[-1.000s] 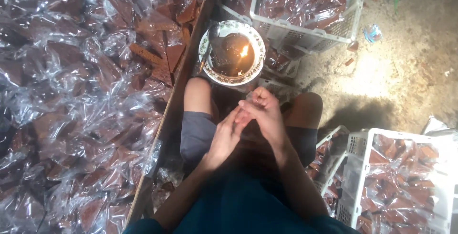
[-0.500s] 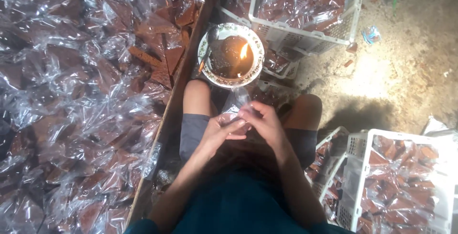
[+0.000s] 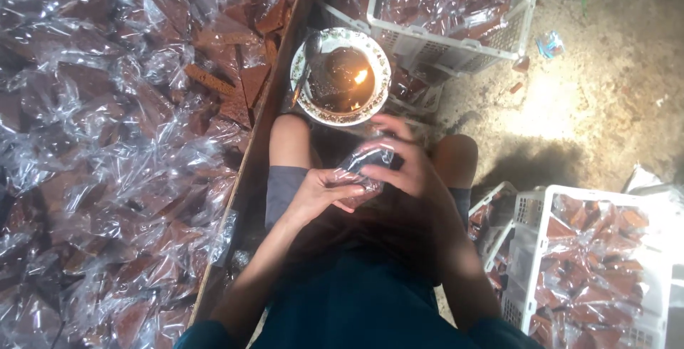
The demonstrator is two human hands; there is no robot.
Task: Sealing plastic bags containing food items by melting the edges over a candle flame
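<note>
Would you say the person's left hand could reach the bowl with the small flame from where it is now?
Probably yes: the bowl sits just beyond the knees, with nothing between it and the left hand. That hand shares a clear plastic packet with the right hand, though.

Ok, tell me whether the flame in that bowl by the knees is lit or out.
Lit. A small orange flame glows on the dark contents of the patterned bowl, just beyond both hands holding a clear packet.

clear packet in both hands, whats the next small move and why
Probably lift the clear packet toward the flame in the bowl: both the left hand and the right hand pinch it just short of the bowl, above the lap.
</note>
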